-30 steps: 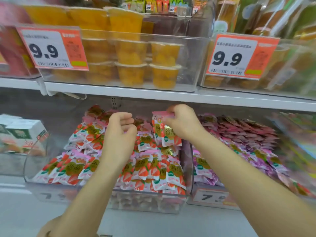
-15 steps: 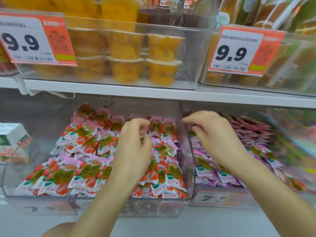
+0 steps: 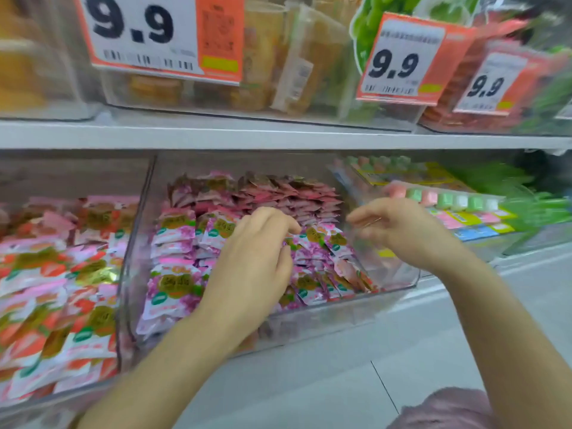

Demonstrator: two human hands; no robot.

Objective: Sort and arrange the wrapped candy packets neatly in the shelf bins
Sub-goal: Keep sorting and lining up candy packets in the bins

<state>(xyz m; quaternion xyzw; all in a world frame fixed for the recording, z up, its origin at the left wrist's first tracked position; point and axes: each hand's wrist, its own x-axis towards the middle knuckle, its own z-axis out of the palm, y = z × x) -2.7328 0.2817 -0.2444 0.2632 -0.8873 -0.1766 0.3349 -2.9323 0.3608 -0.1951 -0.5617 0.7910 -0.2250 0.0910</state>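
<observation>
Our left hand [image 3: 257,261] curls its fingers down onto the purple-pink candy packets [image 3: 176,283] in the middle clear bin [image 3: 309,323]; we cannot tell whether it pinches one. Our right hand [image 3: 399,230] hovers loosely curled and empty at the bin's right wall. The price tags [image 3: 139,29] above read "9.9". Half a second ago, the left hand was over the strawberry packets [image 3: 55,305].

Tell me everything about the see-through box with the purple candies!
The clear bin is see-through plastic, with tall sides and a low front. It sits on the white shelf. Pink-and-purple candy packets fill it, darker ones at the back. The left hand rests on the packets; the right hand hovers over its right wall.
</observation>
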